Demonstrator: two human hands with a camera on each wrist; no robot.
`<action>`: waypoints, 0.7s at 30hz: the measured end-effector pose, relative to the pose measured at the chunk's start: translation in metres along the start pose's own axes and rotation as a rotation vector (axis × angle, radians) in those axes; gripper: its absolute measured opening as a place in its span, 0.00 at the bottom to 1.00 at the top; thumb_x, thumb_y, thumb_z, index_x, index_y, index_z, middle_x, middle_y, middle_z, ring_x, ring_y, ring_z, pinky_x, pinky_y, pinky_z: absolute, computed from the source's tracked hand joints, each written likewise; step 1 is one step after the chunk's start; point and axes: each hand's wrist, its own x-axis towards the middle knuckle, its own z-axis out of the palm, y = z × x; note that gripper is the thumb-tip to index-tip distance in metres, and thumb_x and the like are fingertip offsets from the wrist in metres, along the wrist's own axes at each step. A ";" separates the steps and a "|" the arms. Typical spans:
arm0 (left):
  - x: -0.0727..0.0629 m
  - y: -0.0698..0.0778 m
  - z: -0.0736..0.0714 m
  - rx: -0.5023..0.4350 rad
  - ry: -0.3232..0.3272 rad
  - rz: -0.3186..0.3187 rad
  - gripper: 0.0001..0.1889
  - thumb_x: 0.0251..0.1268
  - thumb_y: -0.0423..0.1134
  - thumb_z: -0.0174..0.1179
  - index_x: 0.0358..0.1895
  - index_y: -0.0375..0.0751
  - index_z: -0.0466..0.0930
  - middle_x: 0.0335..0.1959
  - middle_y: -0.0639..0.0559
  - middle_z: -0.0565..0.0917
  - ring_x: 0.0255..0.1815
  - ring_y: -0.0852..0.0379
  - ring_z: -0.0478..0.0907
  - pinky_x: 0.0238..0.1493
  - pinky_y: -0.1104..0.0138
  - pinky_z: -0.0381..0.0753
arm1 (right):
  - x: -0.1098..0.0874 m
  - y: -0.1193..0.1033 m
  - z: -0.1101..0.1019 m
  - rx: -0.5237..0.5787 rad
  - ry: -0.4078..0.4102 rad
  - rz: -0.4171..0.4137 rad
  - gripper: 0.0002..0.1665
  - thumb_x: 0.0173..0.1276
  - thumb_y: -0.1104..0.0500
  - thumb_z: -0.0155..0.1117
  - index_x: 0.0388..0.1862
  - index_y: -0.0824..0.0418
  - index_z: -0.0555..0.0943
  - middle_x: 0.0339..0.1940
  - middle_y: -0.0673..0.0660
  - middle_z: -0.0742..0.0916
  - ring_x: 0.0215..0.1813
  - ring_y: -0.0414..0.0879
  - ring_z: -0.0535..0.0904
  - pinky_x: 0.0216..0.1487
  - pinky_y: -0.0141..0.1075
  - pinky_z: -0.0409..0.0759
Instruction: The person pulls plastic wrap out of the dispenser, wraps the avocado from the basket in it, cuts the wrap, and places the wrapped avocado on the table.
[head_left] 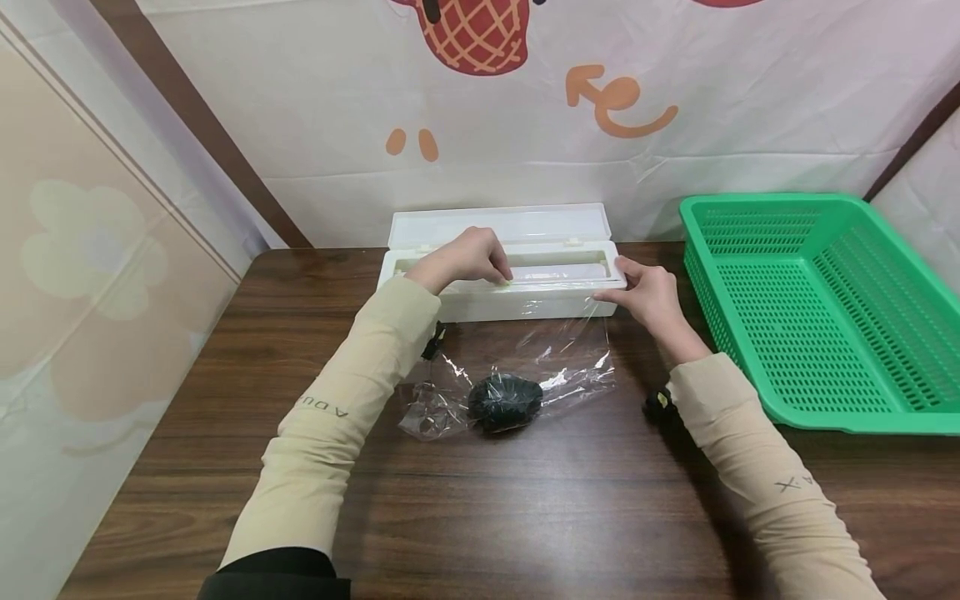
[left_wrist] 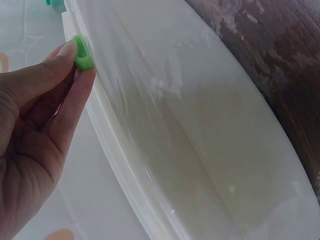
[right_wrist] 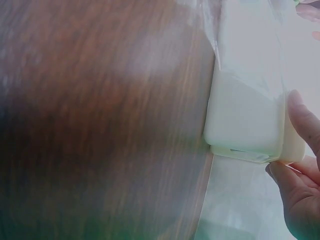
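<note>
A white cling film dispenser box stands at the back of the table, its lid tipped back and a pale roll inside. My left hand pinches a small green slide cutter between thumb and fingers, on the box's top front edge. At the right end, my right hand grips the corner, thumb on the front face and fingers at the top edge. Clear film runs from the box down over its front onto the table. Under it lies a dark, rounded, avocado-like object.
A green plastic basket stands on the right side of the table, close to my right forearm. Behind the box hangs a white printed cloth. Dark wood tabletop stretches in front of the wrapped object.
</note>
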 end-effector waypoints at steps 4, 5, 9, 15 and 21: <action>-0.003 -0.001 -0.001 -0.006 -0.005 -0.002 0.04 0.51 0.32 0.66 0.32 0.39 0.86 0.32 0.47 0.86 0.33 0.55 0.80 0.40 0.66 0.77 | 0.000 0.000 0.000 0.003 -0.006 0.003 0.38 0.42 0.54 0.77 0.54 0.65 0.77 0.51 0.63 0.80 0.49 0.59 0.78 0.48 0.47 0.74; -0.004 -0.001 -0.002 -0.009 -0.006 -0.002 0.04 0.51 0.32 0.66 0.32 0.39 0.86 0.32 0.47 0.86 0.34 0.55 0.80 0.41 0.66 0.77 | 0.000 -0.001 0.000 0.004 -0.008 0.005 0.38 0.42 0.54 0.77 0.54 0.64 0.77 0.51 0.63 0.80 0.49 0.59 0.78 0.48 0.47 0.74; -0.005 -0.002 -0.003 -0.017 -0.011 0.000 0.04 0.51 0.32 0.66 0.32 0.39 0.86 0.32 0.48 0.86 0.34 0.56 0.80 0.42 0.66 0.77 | 0.000 -0.001 0.000 0.002 -0.011 0.009 0.38 0.42 0.54 0.77 0.54 0.64 0.77 0.52 0.63 0.80 0.50 0.59 0.77 0.48 0.47 0.73; -0.005 -0.006 -0.003 -0.026 -0.012 0.000 0.05 0.50 0.32 0.66 0.32 0.39 0.86 0.31 0.48 0.86 0.33 0.57 0.80 0.41 0.66 0.77 | 0.000 -0.001 0.000 -0.007 -0.011 0.005 0.38 0.43 0.55 0.77 0.55 0.64 0.77 0.51 0.63 0.80 0.50 0.59 0.77 0.49 0.48 0.73; -0.009 -0.010 -0.004 -0.030 -0.004 0.011 0.04 0.50 0.31 0.66 0.31 0.38 0.86 0.30 0.48 0.86 0.31 0.57 0.79 0.39 0.66 0.77 | 0.000 0.000 0.000 -0.004 -0.014 0.010 0.39 0.42 0.54 0.77 0.55 0.64 0.76 0.52 0.62 0.79 0.51 0.59 0.77 0.49 0.48 0.73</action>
